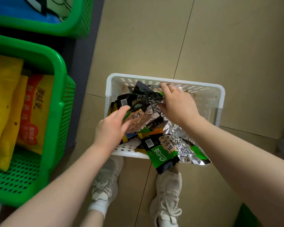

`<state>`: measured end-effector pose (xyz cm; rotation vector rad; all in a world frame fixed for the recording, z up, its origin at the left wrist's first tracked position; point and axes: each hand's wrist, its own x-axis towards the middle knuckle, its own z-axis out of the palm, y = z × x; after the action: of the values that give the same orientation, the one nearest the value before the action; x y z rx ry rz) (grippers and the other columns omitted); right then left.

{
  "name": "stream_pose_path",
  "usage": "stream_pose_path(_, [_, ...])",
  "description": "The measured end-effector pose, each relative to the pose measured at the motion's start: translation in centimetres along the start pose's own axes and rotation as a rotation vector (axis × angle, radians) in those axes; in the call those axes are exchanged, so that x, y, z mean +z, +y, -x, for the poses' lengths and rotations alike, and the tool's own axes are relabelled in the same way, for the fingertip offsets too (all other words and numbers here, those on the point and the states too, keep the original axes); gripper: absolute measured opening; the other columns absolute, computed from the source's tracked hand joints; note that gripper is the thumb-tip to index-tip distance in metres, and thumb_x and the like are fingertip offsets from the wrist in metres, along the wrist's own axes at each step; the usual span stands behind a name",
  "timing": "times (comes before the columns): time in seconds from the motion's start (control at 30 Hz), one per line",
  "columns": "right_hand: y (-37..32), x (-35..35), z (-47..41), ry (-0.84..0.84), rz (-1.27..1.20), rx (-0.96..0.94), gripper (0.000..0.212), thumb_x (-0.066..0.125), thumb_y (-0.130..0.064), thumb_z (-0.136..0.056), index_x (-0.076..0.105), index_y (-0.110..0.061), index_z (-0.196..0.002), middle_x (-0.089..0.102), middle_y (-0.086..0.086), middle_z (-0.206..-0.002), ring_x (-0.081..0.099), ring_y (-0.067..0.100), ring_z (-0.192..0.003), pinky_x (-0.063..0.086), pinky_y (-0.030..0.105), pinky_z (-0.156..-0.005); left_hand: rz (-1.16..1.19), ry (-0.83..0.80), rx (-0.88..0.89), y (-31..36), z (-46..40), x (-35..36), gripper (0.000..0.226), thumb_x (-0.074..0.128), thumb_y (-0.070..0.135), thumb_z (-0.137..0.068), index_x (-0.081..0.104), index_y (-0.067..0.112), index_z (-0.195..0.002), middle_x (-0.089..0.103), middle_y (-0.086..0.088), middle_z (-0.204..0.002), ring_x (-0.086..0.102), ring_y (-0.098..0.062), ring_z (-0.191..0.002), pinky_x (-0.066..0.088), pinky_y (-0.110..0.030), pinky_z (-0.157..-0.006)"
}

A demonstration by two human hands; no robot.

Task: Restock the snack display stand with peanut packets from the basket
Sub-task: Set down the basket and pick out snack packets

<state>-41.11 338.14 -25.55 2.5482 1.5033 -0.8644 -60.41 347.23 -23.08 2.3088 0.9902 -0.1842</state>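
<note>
Green-and-black foil fills my view: my left hand (112,126) holds a peanut packet (134,117) with fingers laid along its face, thumb underneath. My right hand (177,104) has fingers curled down into the packets at the far side; I cannot tell whether they pinch one. All packets lie in the white perforated basket (208,94) on the tan floor (220,46). The green display stand (59,89) sits to the left, holding yellow bags (7,95). Pale sneakers (167,194) below.

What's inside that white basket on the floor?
The basket holds a heap of green, black and silver peanut packets, with both hands reaching in. What lies beneath the heap is covered.
</note>
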Motion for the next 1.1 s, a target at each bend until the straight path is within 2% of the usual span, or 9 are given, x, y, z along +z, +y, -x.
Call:
stream_pose_path(0.07, [0.0,0.9,-0.3,0.009,0.04,-0.034,0.062,0.054,-0.029,-0.09,0.025,-0.011,-0.142,0.051,0.013,-0.136,0.049,0.033,-0.122,0.04,0.045,-0.102,0.242,-0.003,-0.279,-0.2,-0.3,1.0,0.04,0.066,0.012,-0.082,0.056,0.015,-0.12,0.07,-0.007,-0.104,0.065,-0.024,-0.093,0.054,-0.037,-0.082])
stream_pose_path(0.17, [0.2,1.4,-0.6,-0.02,-0.023,0.043,0.051,0.055,-0.024,-0.089,0.032,-0.017,-0.134,0.055,0.013,-0.127,0.058,0.035,-0.104,0.052,0.042,-0.073,0.383,-0.062,-0.462,-1.4,0.2,2.1,0.034,0.071,0.015,-0.077,0.059,0.012,-0.109,0.07,-0.003,-0.097,0.065,-0.021,-0.089,0.054,-0.037,-0.08])
stream_pose_path(0.27, [0.1,0.5,0.0,-0.039,-0.045,0.058,0.044,0.047,-0.013,-0.091,0.033,-0.016,-0.133,0.057,0.014,-0.124,0.06,0.035,-0.097,0.051,0.04,-0.065,0.222,-0.143,-0.472,-1.1,0.9,2.9,0.027,0.067,0.014,-0.082,0.05,0.01,-0.103,0.066,-0.01,-0.088,0.063,-0.028,-0.079,0.055,-0.041,-0.068])
stream_pose_path(0.43, [0.1,-4.8,4.0,-0.196,-0.265,0.114,0.04,0.053,-0.028,-0.092,0.035,-0.01,-0.122,0.064,0.004,-0.095,0.06,0.024,-0.074,0.054,0.038,-0.058,-0.093,-0.162,-0.244,2.8,1.4,-1.5,0.018,0.049,0.019,-0.094,0.049,0.015,-0.112,0.065,-0.012,-0.087,0.048,-0.024,-0.068,0.039,-0.033,-0.056])
stream_pose_path(0.53, [-0.7,-11.2,8.4,-0.132,-0.475,0.215,0.048,0.061,-0.032,-0.086,0.037,-0.01,-0.121,0.057,-0.003,-0.089,0.057,0.019,-0.072,0.049,0.028,-0.058,-0.253,-0.212,-0.152,5.4,3.3,-7.7,0.016,0.045,0.021,-0.095,0.049,0.015,-0.109,0.067,-0.009,-0.093,0.058,-0.029,-0.074,0.035,-0.031,-0.057])
stream_pose_path(0.83, [-8.3,-36.9,22.6,0.087,-0.648,0.201,0.05,0.067,-0.037,-0.079,0.043,-0.018,-0.117,0.068,0.006,-0.108,0.067,0.026,-0.095,0.058,0.042,-0.08,-0.545,-0.182,-0.086,16.3,16.5,-34.1,0.018,0.054,0.014,-0.088,0.047,0.017,-0.104,0.067,-0.005,-0.095,0.066,-0.031,-0.088,0.043,-0.035,-0.056])
stream_pose_path(0.9, [-11.2,-42.8,25.1,0.181,-0.688,0.125,0.046,0.067,-0.034,-0.08,0.045,-0.017,-0.117,0.068,0.007,-0.109,0.066,0.026,-0.097,0.057,0.042,-0.082,-0.572,-0.079,-0.075,18.8,20.2,-40.0,0.024,0.063,0.01,-0.079,0.05,0.016,-0.098,0.066,-0.005,-0.083,0.068,-0.031,-0.078,0.045,-0.035,-0.05])
stream_pose_path(1.0, [-16.5,-50.9,28.2,0.287,-0.731,-0.064,0.045,0.068,-0.034,-0.08,0.049,-0.016,-0.117,0.068,0.006,-0.109,0.066,0.026,-0.097,0.054,0.037,-0.083,-0.61,0.035,-0.084,21.7,26.3,-48.0,0.043,0.085,0.009,-0.038,0.057,0.019,-0.069,0.056,-0.003,-0.046,0.06,-0.023,-0.038,0.035,-0.024,-0.027])
stream_pose_path(1.1, [-22.1,-57.3,31.2,0.358,-0.744,-0.26,0.047,0.068,-0.036,-0.079,0.051,-0.016,-0.118,0.069,0.004,-0.105,0.066,0.024,-0.095,0.054,0.036,-0.083,-0.634,0.237,-0.156,23.7,32.0,-54.4,0.048,0.087,0.007,-0.023,0.06,0.019,-0.062,0.043,0.0,-0.034,0.046,-0.018,-0.024,0.017,-0.012,-0.028])
